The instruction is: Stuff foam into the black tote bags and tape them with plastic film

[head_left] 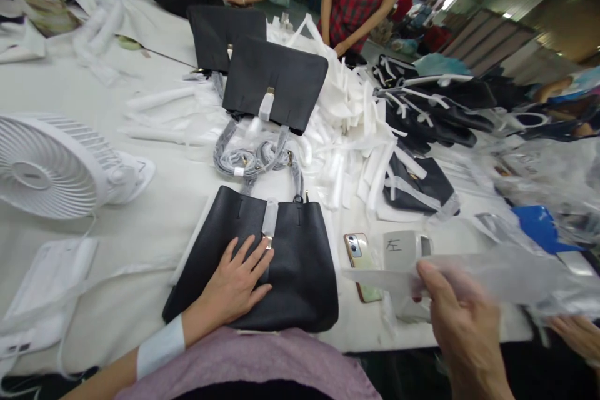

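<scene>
I watch through the head camera; the black handbag [300,281] lies flat at lower centre of the frame, its base towards the wearer and its mouth away; the left hand [241,278] is spread on its front, fingertips by the metal clasp, I judge to steady it on the bench [150,219]; the right hand [462,315], blurred at lower right, pinches a translucent strip [510,275] between thumb and fingers, clear of the bag; the tab above the clasp wears a pale wrap [270,219], probably against scratches, and the wrapped handles [297,178] stretch away from the mouth, which keeps the front panel uncovered; as containers, the bags hide their contents, so I cannot tell whether this one is filled; another black bag [281,75] lies at upper centre, beside loose white wrapping [356,100]; the phone [360,265] sits just right of the handbag
</scene>
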`<state>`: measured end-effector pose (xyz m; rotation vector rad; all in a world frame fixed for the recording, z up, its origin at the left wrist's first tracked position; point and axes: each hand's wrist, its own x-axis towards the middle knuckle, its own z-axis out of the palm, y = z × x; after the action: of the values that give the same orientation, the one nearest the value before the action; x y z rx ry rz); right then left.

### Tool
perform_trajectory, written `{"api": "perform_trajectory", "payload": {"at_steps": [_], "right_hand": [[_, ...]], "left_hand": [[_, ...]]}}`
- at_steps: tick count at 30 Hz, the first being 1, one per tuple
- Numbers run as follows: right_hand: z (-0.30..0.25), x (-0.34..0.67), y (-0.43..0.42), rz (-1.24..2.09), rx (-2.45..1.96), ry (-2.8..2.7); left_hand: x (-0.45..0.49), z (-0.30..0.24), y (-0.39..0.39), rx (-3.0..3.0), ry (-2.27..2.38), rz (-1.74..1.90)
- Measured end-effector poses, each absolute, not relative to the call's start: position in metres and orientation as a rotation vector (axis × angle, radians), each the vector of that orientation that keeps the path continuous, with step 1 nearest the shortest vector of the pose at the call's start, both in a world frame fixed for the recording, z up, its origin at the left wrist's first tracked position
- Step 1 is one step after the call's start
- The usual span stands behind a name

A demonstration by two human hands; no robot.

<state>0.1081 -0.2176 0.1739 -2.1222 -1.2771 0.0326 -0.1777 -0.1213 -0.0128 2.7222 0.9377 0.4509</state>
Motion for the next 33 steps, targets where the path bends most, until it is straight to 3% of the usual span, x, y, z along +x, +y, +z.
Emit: {"api": "perform_trajectory", "payload": {"at_steps": [6,9,14,19,23,28,33], "right_hand": [[0.179,0.033,-0.159,0.515,-1.831,-1.975],[0.142,0.001,-0.135,0.793,-1.556,-2.107],[0.054,-0.031,-0.122,1.153,-1.421,-1.726],[0.004,-0.025,-0.127,1.081,-1.513,-1.513],[0.001,-0.02,-0.127,1.065,-1.531,-1.486],[0.004,-0.031,-0.121,1.025,-1.628,-1.453],[-0.006,-0.048,-0.119,0.683,-1.714,-1.751]], "left_hand": [[-0.18,-0.01,-0.118,2.707,0.906,0.43],[-0.182,-0.012,-0.116,2.696,0.877,0.43],[-0.184,-0.019,-0.114,2.648,0.834,0.461],[-0.184,-0.012,-0.11,2.595,0.832,0.448],[-0.198,0.004,-0.103,2.593,0.841,0.546],[-0.234,0.005,-0.101,2.641,1.202,0.618],[-0.242,-0.013,-0.105,2.7,1.22,0.685]]}}
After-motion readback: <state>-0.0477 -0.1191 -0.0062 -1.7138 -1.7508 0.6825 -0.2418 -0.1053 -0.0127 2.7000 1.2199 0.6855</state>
